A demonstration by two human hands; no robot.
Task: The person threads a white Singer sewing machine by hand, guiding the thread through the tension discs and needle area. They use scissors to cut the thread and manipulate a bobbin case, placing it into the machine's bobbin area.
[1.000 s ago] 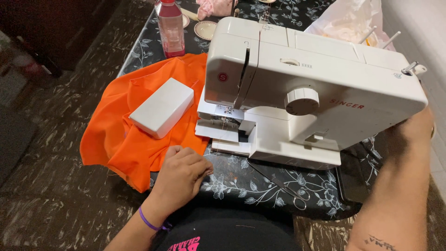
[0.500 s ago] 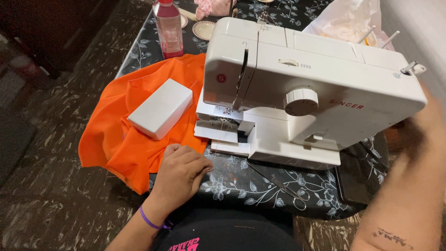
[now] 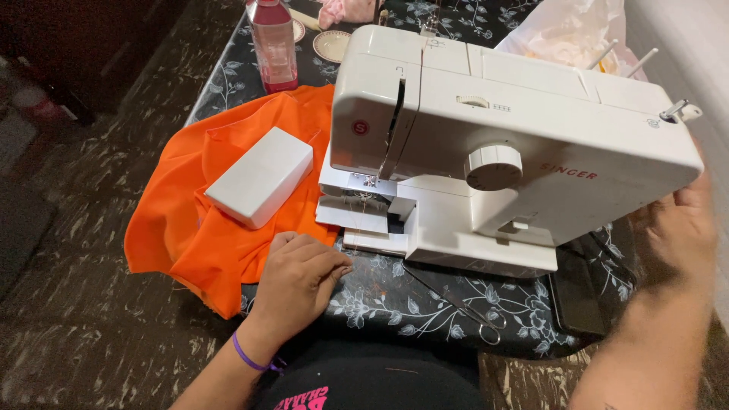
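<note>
Floral tablecloth [image 3: 425,304]: left hand [image 3: 300,277] flat, empty, on orange fabric [image 3: 228,190]; right hand [image 3: 683,228] blurred, grip unclear.

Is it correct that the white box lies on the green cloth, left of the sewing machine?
Not quite: the cloth is orange, not green. The head view shows the white box lying on it, left of the sewing machine.

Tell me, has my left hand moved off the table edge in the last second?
No. The left hand still rests on the table edge, just below the orange fabric and in front of the sewing machine, as before.
</note>
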